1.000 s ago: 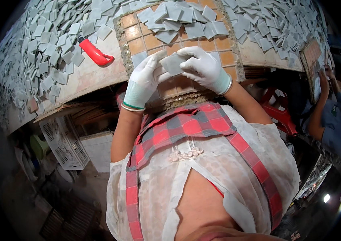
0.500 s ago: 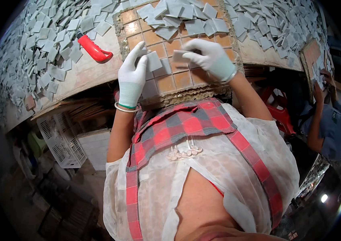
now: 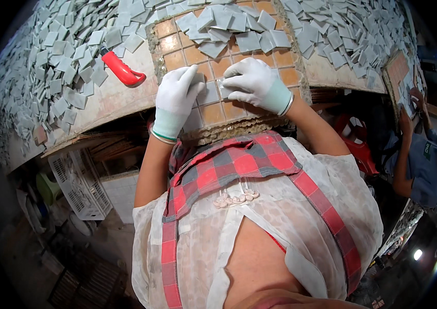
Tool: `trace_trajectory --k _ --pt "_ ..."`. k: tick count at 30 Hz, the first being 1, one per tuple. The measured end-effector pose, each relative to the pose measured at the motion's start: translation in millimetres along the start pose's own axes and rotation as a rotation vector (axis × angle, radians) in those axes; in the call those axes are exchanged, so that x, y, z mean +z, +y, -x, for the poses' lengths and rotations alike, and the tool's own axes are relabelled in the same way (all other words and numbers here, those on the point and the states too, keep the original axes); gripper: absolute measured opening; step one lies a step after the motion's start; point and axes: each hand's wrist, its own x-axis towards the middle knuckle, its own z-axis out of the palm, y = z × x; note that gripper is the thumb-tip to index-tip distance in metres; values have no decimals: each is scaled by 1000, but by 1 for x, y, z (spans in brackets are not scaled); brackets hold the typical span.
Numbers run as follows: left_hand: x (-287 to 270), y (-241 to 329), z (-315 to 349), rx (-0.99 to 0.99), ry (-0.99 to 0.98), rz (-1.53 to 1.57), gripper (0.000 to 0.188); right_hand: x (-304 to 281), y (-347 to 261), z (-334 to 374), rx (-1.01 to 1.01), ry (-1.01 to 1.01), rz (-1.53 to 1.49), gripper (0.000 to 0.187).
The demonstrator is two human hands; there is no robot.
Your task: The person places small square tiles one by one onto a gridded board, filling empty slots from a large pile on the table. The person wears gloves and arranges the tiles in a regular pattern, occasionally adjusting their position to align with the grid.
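A gridded board [image 3: 213, 114] with orange-brown square cells lies in front of me. Grey-white square tiles fill a few of its cells, among them a tile [image 3: 209, 94] between my hands. My left hand [image 3: 173, 98], in a white glove with a pale green cuff, is closed over the board's left side, with part of a tile [image 3: 196, 80] showing at its fingertips. On the other side my right hand [image 3: 257, 85], gloved alike, pinches a tile [image 3: 224, 90] down at the grid, its fingers bent. The fingers partly cover both tiles.
Loose tiles [image 3: 223, 20] pile on the board's far part. More tiles [image 3: 61, 56] heap to the left and right. A red-handled tool [image 3: 122, 69] lies left of the board. A white plastic crate [image 3: 79, 185] stands below the table. At far right a co-worker's hand [image 3: 405, 119] handles a panel.
My right hand has lowered its tile from above the board to the grid. My left hand has shifted slightly right, its fingers closing over the tile there.
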Motion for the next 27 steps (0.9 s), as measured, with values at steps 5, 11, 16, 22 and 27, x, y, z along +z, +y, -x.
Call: trace_trajectory --k 5,11,16,22,27 --pt "-11 12 -2 77 -54 -60 50 0 -16 1 98 8 86 24" --pt "-1 4 -2 21 25 -61 47 12 6 -15 110 193 -14 17" --pt "16 -4 -19 42 60 32 35 21 27 -62 147 228 321 22" --pt "2 -6 -13 57 -26 75 31 9 35 -57 121 405 229 16" --pt "10 11 -16 -63 139 -47 32 -8 45 -49 285 331 -48 15"
